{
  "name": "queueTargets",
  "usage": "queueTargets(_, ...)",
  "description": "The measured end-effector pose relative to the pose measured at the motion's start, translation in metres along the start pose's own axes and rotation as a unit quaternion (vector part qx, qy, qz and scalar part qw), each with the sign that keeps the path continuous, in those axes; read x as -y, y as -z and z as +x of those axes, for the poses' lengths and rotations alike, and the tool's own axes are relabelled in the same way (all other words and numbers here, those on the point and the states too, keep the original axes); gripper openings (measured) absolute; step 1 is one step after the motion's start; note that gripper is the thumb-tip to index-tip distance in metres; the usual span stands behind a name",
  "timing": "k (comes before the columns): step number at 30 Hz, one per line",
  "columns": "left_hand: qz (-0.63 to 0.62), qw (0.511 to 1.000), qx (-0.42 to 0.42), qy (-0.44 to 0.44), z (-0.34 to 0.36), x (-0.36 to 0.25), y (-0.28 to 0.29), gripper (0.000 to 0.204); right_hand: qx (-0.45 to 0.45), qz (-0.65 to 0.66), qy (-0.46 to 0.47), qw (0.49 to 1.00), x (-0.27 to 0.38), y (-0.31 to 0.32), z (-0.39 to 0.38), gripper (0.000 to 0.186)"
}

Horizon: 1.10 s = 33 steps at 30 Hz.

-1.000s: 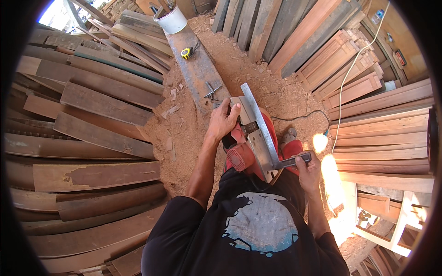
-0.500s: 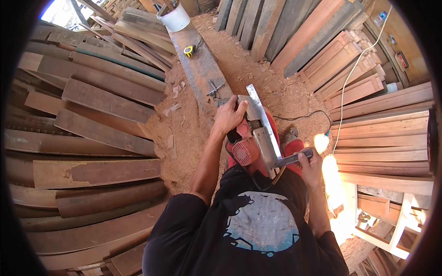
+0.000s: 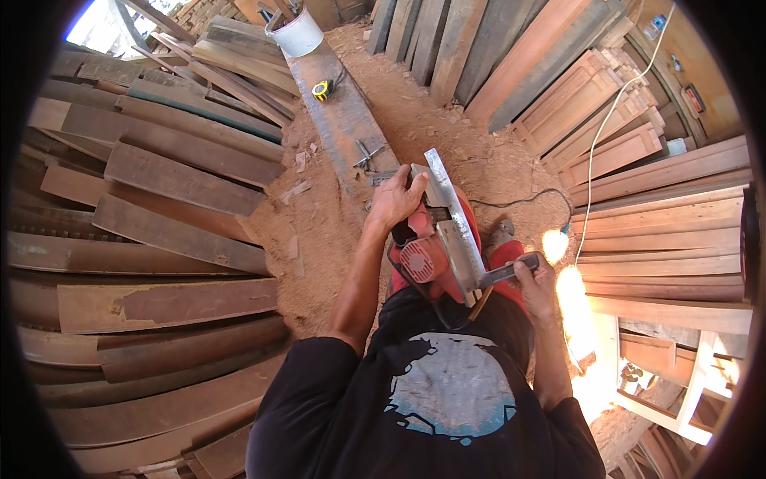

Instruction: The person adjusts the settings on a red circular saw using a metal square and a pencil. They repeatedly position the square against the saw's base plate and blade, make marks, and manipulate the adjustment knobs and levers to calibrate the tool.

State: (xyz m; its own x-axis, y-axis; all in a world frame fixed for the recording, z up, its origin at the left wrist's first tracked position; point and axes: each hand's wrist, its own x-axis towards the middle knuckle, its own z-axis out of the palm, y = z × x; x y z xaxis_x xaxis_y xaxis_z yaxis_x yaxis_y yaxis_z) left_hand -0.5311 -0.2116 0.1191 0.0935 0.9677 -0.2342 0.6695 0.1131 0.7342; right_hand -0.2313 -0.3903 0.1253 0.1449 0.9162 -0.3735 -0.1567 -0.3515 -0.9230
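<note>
Far left of my left hand: stacks of brown boards (image 3: 167, 305), near ends toward me. Ahead of that hand, the worktop (image 3: 351, 120), a long narrow plank. On it: white bucket (image 3: 297, 38) at the far end, yellow-and-black tape measure (image 3: 322, 89) nearer, small T-shaped metal tool (image 3: 365, 155) just past my fingers.

Left hand (image 3: 395, 199): closed round the front end of the red power planer (image 3: 418, 262), thumb at the sole's edge. Planer sits between my hands, over my lap, tipped with its metal sole (image 3: 456, 255) exposed. Metal square (image 3: 456, 211) also between hands, blade along the sole; looks like contact, can't swear to it from this angle.

Right hand (image 3: 536, 281): gripping the square's dark handle, thumb on it. Beyond it, dark cord (image 3: 527, 199) on the sawdust-covered floor (image 3: 319, 275). Further right: pale cord (image 3: 592, 164), then stacked reddish planks (image 3: 662, 239).
</note>
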Motion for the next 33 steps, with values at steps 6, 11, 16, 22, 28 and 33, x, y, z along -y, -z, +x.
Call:
queueTargets(6, -0.008, 1.0, 0.009, 0.01, 0.007, 0.007, -0.004, 0.076, -0.005, -0.026, 0.016, 1.0, 0.006, -0.003, 0.0, 0.006)
queueTargets(11, -0.023, 1.0, 0.001, 0.005, 0.014, 0.023, -0.01, 0.078, 0.003, -0.046, 0.029, 0.999, 0.014, -0.008, 0.002, 0.005)
queueTargets(16, -0.024, 1.0, 0.004, 0.008, 0.012, 0.017, -0.007, 0.076, -0.001, -0.046, 0.031, 0.998, 0.011, -0.007, 0.003, 0.005)
queueTargets(22, -0.014, 1.0, 0.006, 0.006, 0.009, 0.011, -0.005, 0.072, -0.002, -0.046, 0.032, 0.998, 0.008, -0.006, 0.003, 0.005)
queueTargets(28, -0.011, 1.0, 0.006, 0.002, 0.01, 0.011, -0.007, 0.071, -0.007, -0.034, 0.014, 0.999, 0.014, -0.007, 0.002, 0.005)
queueTargets(33, -0.029, 0.999, 0.034, -0.007, 0.015, 0.019, -0.008, 0.076, -0.064, 0.055, 0.125, 0.989, 0.017, -0.013, 0.002, 0.005)
